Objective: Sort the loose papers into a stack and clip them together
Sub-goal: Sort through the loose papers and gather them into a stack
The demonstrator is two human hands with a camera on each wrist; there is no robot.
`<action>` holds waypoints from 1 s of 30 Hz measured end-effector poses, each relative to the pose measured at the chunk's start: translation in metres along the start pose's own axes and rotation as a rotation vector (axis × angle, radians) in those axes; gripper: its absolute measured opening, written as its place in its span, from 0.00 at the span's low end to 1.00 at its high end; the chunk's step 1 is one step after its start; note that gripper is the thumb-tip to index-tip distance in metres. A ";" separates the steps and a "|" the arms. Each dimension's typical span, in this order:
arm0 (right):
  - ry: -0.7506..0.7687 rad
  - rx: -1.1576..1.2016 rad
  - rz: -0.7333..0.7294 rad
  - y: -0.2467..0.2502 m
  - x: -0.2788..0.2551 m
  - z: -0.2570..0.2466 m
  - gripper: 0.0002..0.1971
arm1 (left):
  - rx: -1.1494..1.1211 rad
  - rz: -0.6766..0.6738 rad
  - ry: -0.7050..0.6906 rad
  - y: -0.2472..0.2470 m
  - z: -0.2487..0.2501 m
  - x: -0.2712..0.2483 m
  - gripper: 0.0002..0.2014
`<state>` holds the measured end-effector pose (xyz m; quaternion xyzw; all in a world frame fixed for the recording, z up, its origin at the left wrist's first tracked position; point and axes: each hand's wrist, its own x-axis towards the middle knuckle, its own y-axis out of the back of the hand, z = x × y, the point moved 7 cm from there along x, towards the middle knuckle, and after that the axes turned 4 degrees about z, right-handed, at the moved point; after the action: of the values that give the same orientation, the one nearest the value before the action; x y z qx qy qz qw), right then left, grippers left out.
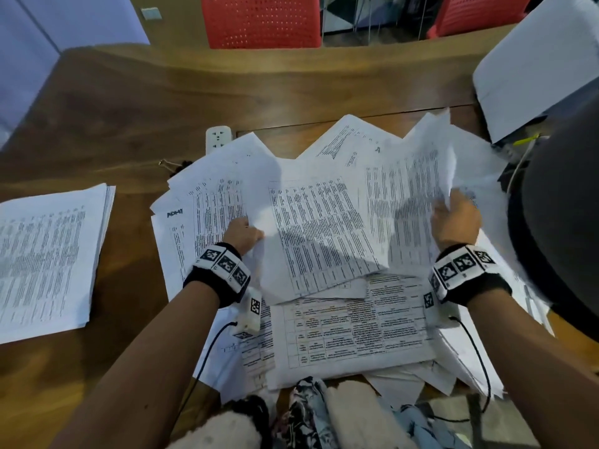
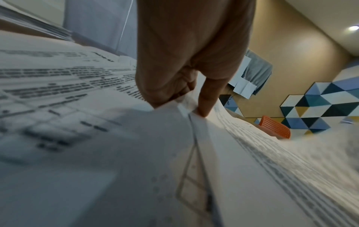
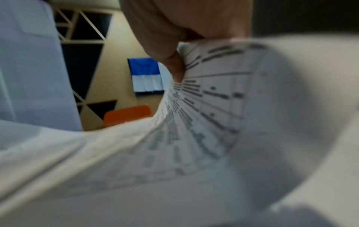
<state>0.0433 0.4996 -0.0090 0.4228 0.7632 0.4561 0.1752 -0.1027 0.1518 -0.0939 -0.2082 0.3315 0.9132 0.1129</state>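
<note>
Paper covers the middle of the wooden table (image 1: pixel 107 111): the loose papers (image 1: pixel 324 319) lie fanned and overlapping between both hands, long edges mostly running away from the person. Left hand (image 1: pixel 243 233) pinches the near-left edge of a printed sheet (image 1: pixel 317 231) between thumb and fingers (image 2: pixel 205 98); right hand (image 1: pixel 455 222) grips a curled sheet (image 1: pixel 431 163) lifted at the heap's right side. A squared stack (image 1: pixel 48 254) sits well apart to the left, nearer the left hand, so gathered sheets likely travel leftward. Beyond the heap's far-left corner lies a binder clip (image 1: pixel 170 164), also closer to the left hand
</note>
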 end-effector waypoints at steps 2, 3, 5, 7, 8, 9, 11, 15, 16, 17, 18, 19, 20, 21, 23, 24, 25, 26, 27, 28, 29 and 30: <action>0.146 0.103 0.127 0.016 0.001 -0.033 0.12 | 0.037 0.049 -0.020 0.005 0.003 0.001 0.15; 0.191 0.200 0.185 0.025 0.002 -0.047 0.12 | 0.059 0.060 -0.035 0.006 0.003 0.002 0.13; 0.262 0.438 0.294 0.048 0.002 -0.075 0.12 | 0.076 0.058 -0.027 0.008 0.004 0.001 0.09; 0.250 0.666 0.371 0.063 0.009 -0.092 0.13 | 0.079 0.059 -0.028 0.010 0.005 0.000 0.11; 0.209 0.776 0.376 0.064 0.015 -0.095 0.12 | 0.084 0.059 -0.031 0.011 0.005 -0.001 0.10; 0.158 0.881 0.347 0.060 0.020 -0.096 0.12 | 0.080 0.063 -0.036 0.011 0.005 0.000 0.09; 0.070 0.967 0.213 0.038 0.025 -0.095 0.09 | 0.054 0.061 -0.027 0.012 0.006 0.001 0.08; -0.040 0.732 -0.182 -0.038 -0.010 -0.079 0.09 | -0.260 -0.048 0.047 0.001 0.008 0.011 0.18; -0.069 0.665 -0.232 -0.054 -0.023 -0.071 0.09 | -0.372 -0.094 0.094 -0.004 0.009 0.010 0.26; -0.111 0.602 -0.278 -0.066 -0.034 -0.063 0.11 | -0.461 -0.149 0.131 -0.010 0.013 0.007 0.32; -0.168 0.543 -0.330 -0.079 -0.044 -0.053 0.14 | -0.486 -0.202 0.146 -0.017 0.021 0.003 0.36; -0.224 0.512 -0.384 -0.088 -0.052 -0.046 0.17 | -0.448 -0.234 0.141 -0.023 0.030 -0.002 0.38; -0.267 0.501 -0.429 -0.095 -0.056 -0.040 0.21 | -0.348 -0.240 0.118 -0.029 0.038 -0.003 0.38; -0.285 0.487 -0.452 -0.098 -0.057 -0.036 0.24 | -0.210 -0.229 0.088 -0.034 0.047 -0.005 0.37; -0.293 0.352 -0.419 -0.094 -0.047 -0.027 0.29 | 0.086 -0.130 0.041 -0.040 0.056 0.003 0.34; -0.325 0.225 -0.354 -0.087 -0.038 -0.019 0.32 | 0.200 -0.086 0.029 -0.042 0.060 0.004 0.33; -0.391 0.094 -0.272 -0.077 -0.028 -0.009 0.36 | 0.282 -0.069 0.005 -0.044 0.065 0.005 0.32; -0.472 -0.006 -0.200 -0.067 -0.021 0.001 0.39 | 0.329 -0.061 -0.016 -0.046 0.070 0.003 0.31; -0.549 -0.057 -0.155 -0.057 -0.017 0.009 0.42 | 0.341 -0.069 -0.026 -0.048 0.074 0.001 0.31; -0.609 -0.058 -0.139 -0.056 -0.015 0.018 0.45 | 0.314 -0.087 -0.048 -0.052 0.078 0.001 0.31; -0.633 -0.041 -0.142 -0.056 -0.012 0.023 0.46 | 0.270 -0.110 -0.069 -0.057 0.082 -0.002 0.32; -0.629 -0.018 -0.171 -0.061 -0.010 0.026 0.46 | 0.228 -0.155 -0.088 -0.062 0.085 -0.005 0.33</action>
<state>0.0361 0.4919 -0.0751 0.4758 0.7004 0.2936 0.4437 -0.1031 0.2543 -0.0672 -0.1788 0.4107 0.8665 0.2203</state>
